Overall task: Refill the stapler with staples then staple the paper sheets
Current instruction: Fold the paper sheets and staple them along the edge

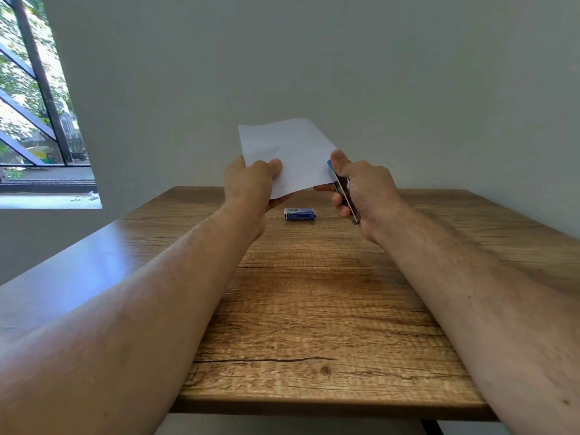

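The left hand pinches the paper sheets above the wooden table. The right hand grips the stapler, closed on the sheets' right edge. A staple box lies below.

Paper and stapler held up over the table, staple box lying below them.

The left hand holds the paper sheets at their lower left edge, above the far part of the table. The right hand, to the right, grips the stapler at the sheets' right edge. The staple box lies on the table between and beneath the hands. A window stands far left.
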